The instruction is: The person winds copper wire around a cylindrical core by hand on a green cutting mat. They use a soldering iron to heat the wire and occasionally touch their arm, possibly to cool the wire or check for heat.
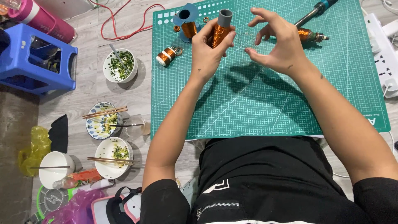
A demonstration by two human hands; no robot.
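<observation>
Black-clothed lap lies nearest. Above the green cutting mat (265,103), a copper wire spool (219,31) is clamped in the left hand (209,49); the right hand (277,45) pinches fine wire, which could snap or tangle if overtightened.

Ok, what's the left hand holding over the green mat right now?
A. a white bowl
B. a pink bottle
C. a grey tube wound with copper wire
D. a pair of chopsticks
C: the left hand grips a grey tube wound with copper wire above the green mat, while the right hand pinches what looks like a thin wire beside it.
</observation>
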